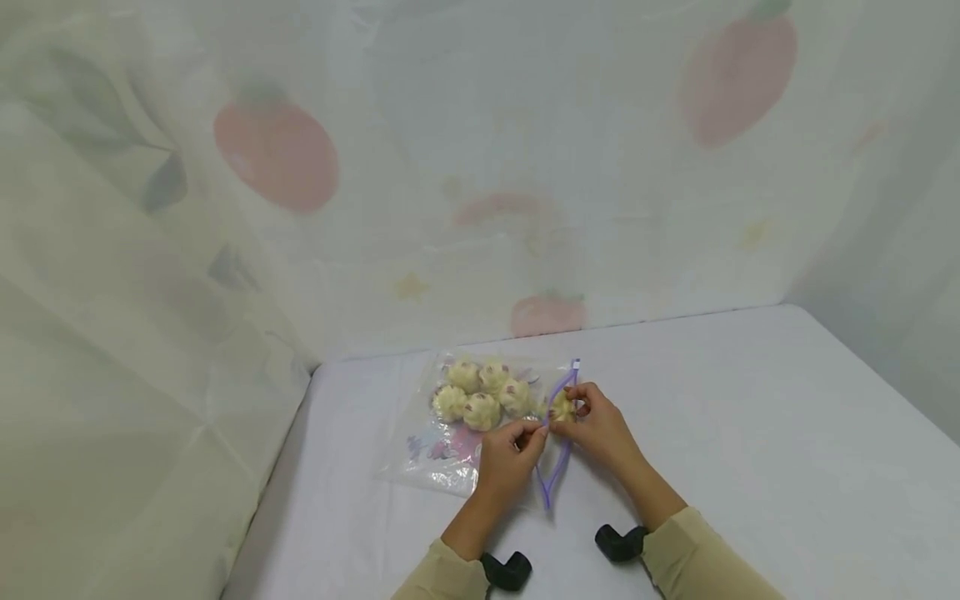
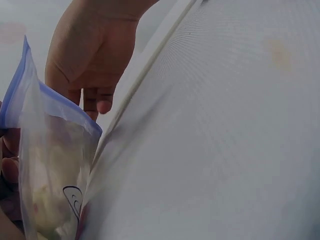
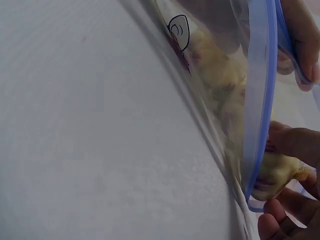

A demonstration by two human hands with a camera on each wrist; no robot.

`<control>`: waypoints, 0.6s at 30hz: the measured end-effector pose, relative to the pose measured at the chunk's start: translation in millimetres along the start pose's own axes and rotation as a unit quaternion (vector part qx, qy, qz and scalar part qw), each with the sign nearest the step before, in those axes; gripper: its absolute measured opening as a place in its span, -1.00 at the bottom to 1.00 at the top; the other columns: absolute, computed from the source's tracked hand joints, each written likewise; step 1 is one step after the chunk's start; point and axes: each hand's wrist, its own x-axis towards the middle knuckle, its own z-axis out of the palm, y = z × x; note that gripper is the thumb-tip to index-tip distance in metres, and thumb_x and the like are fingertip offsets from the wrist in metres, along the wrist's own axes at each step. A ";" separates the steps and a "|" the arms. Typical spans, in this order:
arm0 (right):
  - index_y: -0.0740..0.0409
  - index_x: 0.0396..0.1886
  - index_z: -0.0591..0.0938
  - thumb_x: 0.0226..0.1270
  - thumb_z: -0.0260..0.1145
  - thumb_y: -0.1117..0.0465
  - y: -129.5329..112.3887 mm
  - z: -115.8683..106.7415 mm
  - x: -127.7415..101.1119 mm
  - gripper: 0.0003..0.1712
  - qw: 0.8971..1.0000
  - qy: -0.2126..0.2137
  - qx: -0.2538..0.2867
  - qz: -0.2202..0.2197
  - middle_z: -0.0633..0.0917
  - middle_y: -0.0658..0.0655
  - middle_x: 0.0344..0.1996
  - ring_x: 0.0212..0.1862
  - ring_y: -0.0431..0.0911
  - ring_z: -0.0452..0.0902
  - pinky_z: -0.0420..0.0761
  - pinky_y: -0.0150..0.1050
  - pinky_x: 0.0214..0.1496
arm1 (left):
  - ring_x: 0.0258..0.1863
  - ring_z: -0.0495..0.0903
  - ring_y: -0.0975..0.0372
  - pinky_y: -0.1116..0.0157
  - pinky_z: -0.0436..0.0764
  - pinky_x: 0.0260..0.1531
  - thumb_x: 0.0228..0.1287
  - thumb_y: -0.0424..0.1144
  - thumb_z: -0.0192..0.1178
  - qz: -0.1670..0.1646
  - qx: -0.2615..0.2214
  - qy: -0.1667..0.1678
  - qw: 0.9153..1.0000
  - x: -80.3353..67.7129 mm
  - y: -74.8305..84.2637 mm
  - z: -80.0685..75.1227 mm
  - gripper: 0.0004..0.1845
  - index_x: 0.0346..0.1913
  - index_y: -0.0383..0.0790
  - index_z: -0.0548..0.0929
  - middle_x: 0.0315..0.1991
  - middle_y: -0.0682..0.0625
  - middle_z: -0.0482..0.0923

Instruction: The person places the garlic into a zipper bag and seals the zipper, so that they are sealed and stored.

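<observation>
A clear zip bag (image 1: 442,477) with a purple zip edge (image 1: 552,486) lies on the table, its mouth parted towards the right. Several pale yellow, lobed balls with purplish tips (image 1: 482,411) sit inside it. My left hand (image 1: 504,467) pinches the bag's edge between thumb and fingers. In my right hand (image 1: 606,433), thumb and fingertips grip another such lobed ball (image 1: 562,407) at the bag's mouth. The right wrist view shows this ball (image 3: 276,172) partly behind the purple edge, with a small orange-brown end facing outward.
The table (image 1: 735,417) is covered in white cloth. Pale curtains with printed strawberries (image 1: 277,154) hang behind it and along the left side. A black curved piece sits by each wrist, one on the left (image 1: 508,572) and one on the right (image 1: 619,543).
</observation>
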 end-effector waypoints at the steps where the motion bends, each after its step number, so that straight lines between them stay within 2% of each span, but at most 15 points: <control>1: 0.10 -0.09 0.52 -0.03 0.60 0.12 0.0 0.6 0.5 -0.46 1.000 0.000 0.002 0.002 0.69 0.13 -0.08 -0.16 -0.03 0.53 0.53 -0.22 -0.21 | -0.60 0.44 0.42 0.49 0.46 -0.63 0.21 -0.36 0.34 -0.003 0.000 0.001 1.000 0.7 5.3 -0.6 -0.94 -0.39 -0.17 0.76 -0.63 0.10 0.57; 4: 0.09 -0.15 0.56 -0.03 0.59 0.16 -1.8 2.5 1.7 -0.54 1.000 0.001 -0.004 0.000 0.63 0.10 -0.22 -0.25 -0.10 0.50 0.48 -0.30 -0.30 | -0.60 0.44 0.43 0.49 0.47 -0.62 0.20 -0.38 0.34 -0.003 -0.001 -0.002 1.000 0.7 6.6 -0.2 -0.95 -0.39 -0.19 0.75 -0.62 0.08 0.58; 7: 0.11 -0.20 0.61 0.00 0.57 0.19 -4.6 4.4 2.5 -0.62 1.000 0.006 -0.006 -0.007 0.60 0.12 -0.19 -0.24 -0.09 0.53 0.51 -0.31 -0.28 | -0.59 0.44 0.43 0.49 0.48 -0.61 0.19 -0.39 0.34 0.000 0.001 -0.002 1.000 0.8 6.7 0.2 -0.96 -0.38 -0.21 0.76 -0.62 0.06 0.59; 8: 0.13 -0.20 0.63 0.01 0.55 0.21 -5.3 5.0 2.2 -0.65 1.000 0.006 -0.003 -0.010 0.59 0.13 -0.17 -0.23 -0.08 0.55 0.53 -0.31 -0.26 | -0.59 0.45 0.44 0.51 0.47 -0.61 0.20 -0.36 0.35 0.007 0.003 -0.002 1.000 -0.2 1.8 1.3 -0.96 -0.38 -0.20 0.76 -0.61 0.07 0.59; 12: 0.16 -0.20 0.67 0.07 0.50 0.25 -5.8 7.4 0.7 -0.72 1.000 0.001 0.023 -0.020 0.60 0.14 -0.15 -0.17 -0.04 0.63 0.62 -0.28 -0.18 | -0.61 0.46 0.39 0.54 0.45 -0.62 0.15 -0.40 0.36 0.017 0.005 0.009 1.000 -1.2 0.8 1.7 -0.95 -0.38 -0.18 0.76 -0.63 0.04 0.60; 15: 0.21 -0.17 0.68 0.12 0.47 0.30 -5.2 8.7 -0.1 -0.74 0.998 -0.012 0.047 -0.039 0.66 0.16 -0.13 -0.13 0.02 0.67 0.67 -0.21 -0.07 | -0.61 0.47 0.41 0.55 0.45 -0.61 0.16 -0.38 0.36 0.012 0.010 0.010 1.000 -1.1 0.5 0.8 -0.95 -0.38 -0.17 0.76 -0.63 0.06 0.60; 18: 0.32 -0.08 0.67 0.17 0.41 0.36 -3.9 8.9 -1.5 -0.70 0.995 -0.042 0.067 -0.064 0.72 0.24 -0.12 -0.08 0.11 0.69 0.68 -0.11 0.01 | -0.60 0.46 0.45 0.54 0.47 -0.60 0.20 -0.34 0.36 0.002 0.012 0.002 1.000 -1.1 1.1 -0.6 -0.96 -0.39 -0.16 0.76 -0.62 0.09 0.60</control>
